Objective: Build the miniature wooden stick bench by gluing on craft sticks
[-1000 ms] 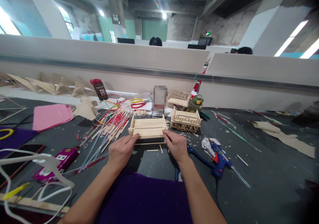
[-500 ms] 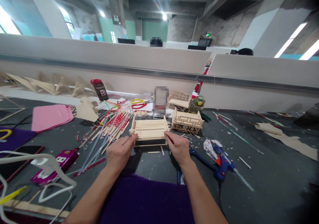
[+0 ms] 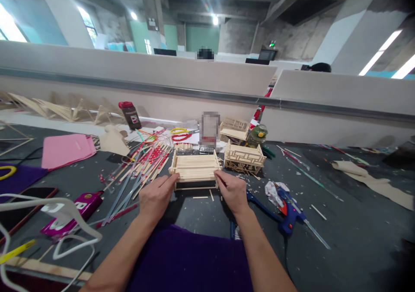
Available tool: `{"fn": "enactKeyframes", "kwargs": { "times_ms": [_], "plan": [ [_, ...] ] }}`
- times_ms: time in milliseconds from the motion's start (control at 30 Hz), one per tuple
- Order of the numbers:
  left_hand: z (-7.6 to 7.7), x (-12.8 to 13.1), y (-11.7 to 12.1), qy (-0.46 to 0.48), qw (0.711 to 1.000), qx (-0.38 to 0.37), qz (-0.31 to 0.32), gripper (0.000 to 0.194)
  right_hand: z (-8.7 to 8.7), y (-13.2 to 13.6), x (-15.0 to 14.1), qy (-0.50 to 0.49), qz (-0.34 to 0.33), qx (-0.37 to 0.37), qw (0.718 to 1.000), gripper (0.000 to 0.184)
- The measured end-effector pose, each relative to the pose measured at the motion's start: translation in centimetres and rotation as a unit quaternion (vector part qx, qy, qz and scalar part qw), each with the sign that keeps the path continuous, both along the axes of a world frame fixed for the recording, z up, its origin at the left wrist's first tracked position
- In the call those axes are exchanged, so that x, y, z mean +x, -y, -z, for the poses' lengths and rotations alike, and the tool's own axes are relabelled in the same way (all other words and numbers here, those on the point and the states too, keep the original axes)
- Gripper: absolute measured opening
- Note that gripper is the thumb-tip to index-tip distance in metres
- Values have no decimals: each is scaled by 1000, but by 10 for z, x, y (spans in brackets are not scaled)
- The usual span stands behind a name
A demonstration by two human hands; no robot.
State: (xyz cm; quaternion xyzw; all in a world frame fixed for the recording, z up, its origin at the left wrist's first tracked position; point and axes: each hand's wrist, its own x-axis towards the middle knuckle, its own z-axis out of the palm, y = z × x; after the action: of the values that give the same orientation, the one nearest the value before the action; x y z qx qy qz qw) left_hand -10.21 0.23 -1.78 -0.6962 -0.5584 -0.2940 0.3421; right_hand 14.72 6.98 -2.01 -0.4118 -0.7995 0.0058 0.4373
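A small flat frame built of thin wooden sticks rests on the dark table in front of me. My left hand pinches its near left corner with thumb and fingers. At the near right corner my right hand does the same. Both hands are closed on the frame's front edge. A few loose sticks lie just under the frame.
A stick box and a second one behind it stand right of the frame. A blue glue gun lies at my right. Loose sticks and glue rods spread left, beside a pink case and a magenta tool. Purple cloth covers the near edge.
The frame has shifted slightly right and away with both hands still on its near corners; my head view has moved a little.
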Motion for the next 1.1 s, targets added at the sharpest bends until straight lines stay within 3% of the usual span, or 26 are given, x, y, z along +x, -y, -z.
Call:
{"fn": "enactKeyframes", "kwargs": {
  "times_ms": [1100],
  "plan": [
    [4,0,-2,59,998,-7,22,21,1,0,1,-6,-7,-4,1000,24]
  ]
}}
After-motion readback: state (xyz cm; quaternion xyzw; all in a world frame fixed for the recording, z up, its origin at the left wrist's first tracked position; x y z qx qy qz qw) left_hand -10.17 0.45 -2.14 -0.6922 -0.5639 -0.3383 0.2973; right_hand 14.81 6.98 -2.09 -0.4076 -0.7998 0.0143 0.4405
